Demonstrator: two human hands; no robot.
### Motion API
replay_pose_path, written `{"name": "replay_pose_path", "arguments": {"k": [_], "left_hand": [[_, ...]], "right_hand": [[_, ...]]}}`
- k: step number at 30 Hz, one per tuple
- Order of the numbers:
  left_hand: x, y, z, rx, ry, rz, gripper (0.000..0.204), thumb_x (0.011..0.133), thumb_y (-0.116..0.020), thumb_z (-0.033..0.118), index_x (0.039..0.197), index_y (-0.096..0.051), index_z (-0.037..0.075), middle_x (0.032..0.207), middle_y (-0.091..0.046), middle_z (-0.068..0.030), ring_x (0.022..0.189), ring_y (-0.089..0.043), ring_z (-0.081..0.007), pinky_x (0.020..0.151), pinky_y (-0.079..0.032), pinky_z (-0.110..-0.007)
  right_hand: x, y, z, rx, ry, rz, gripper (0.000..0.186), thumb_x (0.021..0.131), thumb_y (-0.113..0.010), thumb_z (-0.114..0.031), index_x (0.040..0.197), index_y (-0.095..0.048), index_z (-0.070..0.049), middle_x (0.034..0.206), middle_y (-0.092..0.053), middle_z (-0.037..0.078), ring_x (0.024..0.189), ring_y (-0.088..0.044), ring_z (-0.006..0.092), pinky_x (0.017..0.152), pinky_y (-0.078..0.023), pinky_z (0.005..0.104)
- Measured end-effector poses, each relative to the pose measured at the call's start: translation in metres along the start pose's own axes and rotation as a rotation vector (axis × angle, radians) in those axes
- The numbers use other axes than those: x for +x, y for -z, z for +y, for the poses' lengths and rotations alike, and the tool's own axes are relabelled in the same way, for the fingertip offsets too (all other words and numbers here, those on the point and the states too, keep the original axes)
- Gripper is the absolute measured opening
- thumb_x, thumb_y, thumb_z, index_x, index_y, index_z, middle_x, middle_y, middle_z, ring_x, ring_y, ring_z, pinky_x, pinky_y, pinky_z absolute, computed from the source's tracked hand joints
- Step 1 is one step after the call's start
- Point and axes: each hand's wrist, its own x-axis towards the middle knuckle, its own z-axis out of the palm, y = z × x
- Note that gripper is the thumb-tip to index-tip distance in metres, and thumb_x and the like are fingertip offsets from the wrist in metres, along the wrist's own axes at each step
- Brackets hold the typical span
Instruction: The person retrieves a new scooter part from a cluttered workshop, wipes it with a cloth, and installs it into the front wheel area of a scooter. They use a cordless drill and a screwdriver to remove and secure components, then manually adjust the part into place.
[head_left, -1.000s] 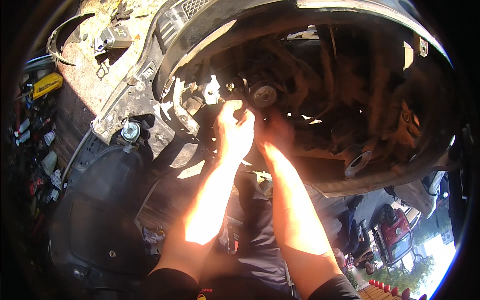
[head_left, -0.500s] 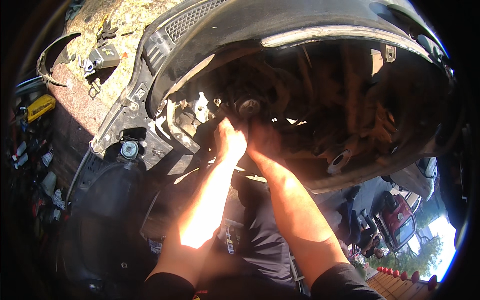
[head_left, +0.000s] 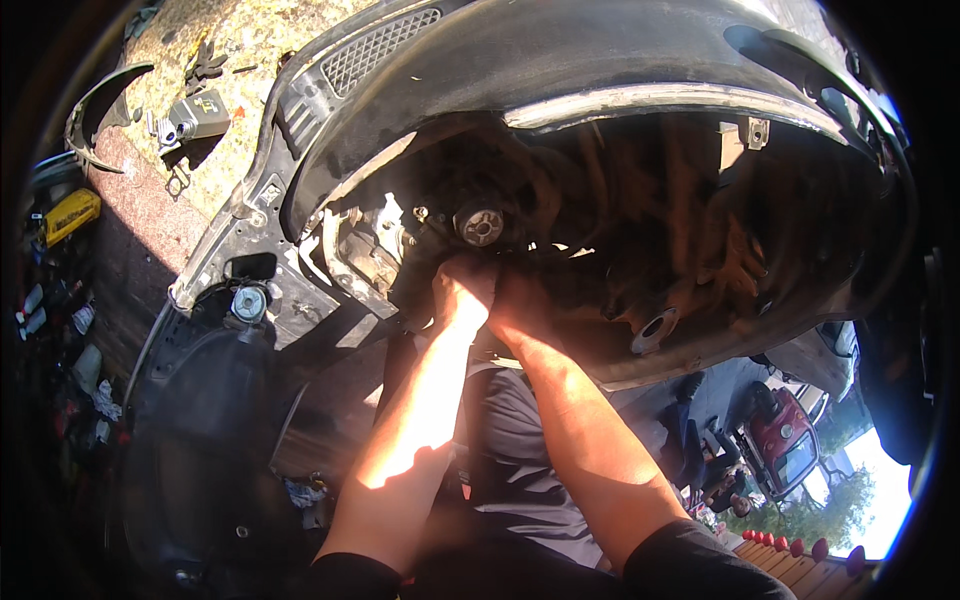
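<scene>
Both my arms reach into the dark cavity under a black vehicle panel [head_left: 620, 60]. My left hand [head_left: 465, 287], partly sunlit, is curled closed, and whatever its fingers grip is hidden. Right beside it, my right hand [head_left: 522, 298] lies in deep shadow, so its fingers do not show. Just above the hands is a round metal hub-like part [head_left: 478, 225] with holes in its face. To its left, sunlit metal parts [head_left: 388, 228] sit behind the panel edge. A ring-shaped opening [head_left: 655, 330] shows lower right in the cavity.
A grey bottle [head_left: 200, 115] lies on the speckled ground at upper left, near a black curved strip [head_left: 90, 115]. A yellow case [head_left: 72, 217] sits among clutter at far left. At right, a red vehicle [head_left: 785, 435] and another person [head_left: 715, 465] are in the background.
The view has shifted slightly. My hands have come down from the round hub-like part, which now shows more fully above them.
</scene>
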Motion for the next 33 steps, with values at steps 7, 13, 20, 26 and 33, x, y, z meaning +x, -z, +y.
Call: {"name": "replay_pose_path", "arguments": {"k": [7, 13, 20, 26, 33], "left_hand": [[-0.008, 0.020, 0.032, -0.082, 0.396, -0.353, 0.032, 0.085, -0.058, 0.029, 0.101, -0.073, 0.005, 0.104, -0.071, -0.0207, 0.102, -0.067, -0.0366, 0.089, -0.054, -0.041], [0.005, 0.019, 0.023, 0.143, 0.226, -0.549, 0.033, 0.092, -0.048, 0.025, 0.106, -0.072, 0.008, 0.107, -0.070, -0.0185, 0.103, -0.067, -0.0346, 0.089, -0.055, -0.039], [-0.011, 0.009, 0.006, 0.083, -0.040, -0.458, 0.027, 0.089, -0.053, 0.024, 0.100, -0.072, 0.009, 0.103, -0.071, -0.0182, 0.096, -0.069, -0.0346, 0.081, -0.057, -0.043], [-0.006, 0.014, 0.011, 0.037, 0.067, -0.517, 0.026, 0.088, -0.054, 0.021, 0.103, -0.073, 0.010, 0.102, -0.071, -0.0194, 0.101, -0.068, -0.0336, 0.085, -0.055, -0.041], [-0.027, 0.038, 0.026, -0.402, 0.360, -0.390, 0.032, 0.092, -0.053, 0.026, 0.107, -0.070, 0.003, 0.104, -0.069, -0.0254, 0.103, -0.066, -0.0411, 0.085, -0.054, -0.044]], "right_hand": [[-0.044, 0.025, -0.010, 0.097, -0.154, -0.118, 0.039, 0.087, -0.057, -0.022, 0.123, -0.063, -0.007, 0.122, -0.063, 0.024, 0.116, -0.060, 0.0383, 0.095, -0.052, 0.0450], [-0.032, 0.028, -0.009, -0.008, -0.157, -0.271, 0.044, 0.087, -0.058, -0.027, 0.128, -0.061, -0.009, 0.121, -0.064, 0.022, 0.114, -0.062, 0.0370, 0.095, -0.051, 0.0442], [-0.048, 0.019, -0.006, 0.197, -0.142, 0.015, 0.041, 0.087, -0.062, -0.021, 0.125, -0.060, -0.007, 0.119, -0.065, 0.025, 0.116, -0.060, 0.0403, 0.097, -0.049, 0.0435], [-0.034, 0.024, 0.004, 0.821, -0.046, -0.154, 0.037, 0.086, -0.057, -0.007, 0.123, -0.062, -0.003, 0.111, -0.070, 0.016, 0.105, -0.065, 0.0249, 0.092, -0.049, 0.0344], [-0.030, 0.010, -0.004, 0.794, -0.212, 0.110, 0.019, 0.092, -0.062, -0.017, 0.101, -0.068, -0.001, 0.097, -0.071, 0.012, 0.092, -0.064, 0.0207, 0.085, -0.050, 0.0342]]}}
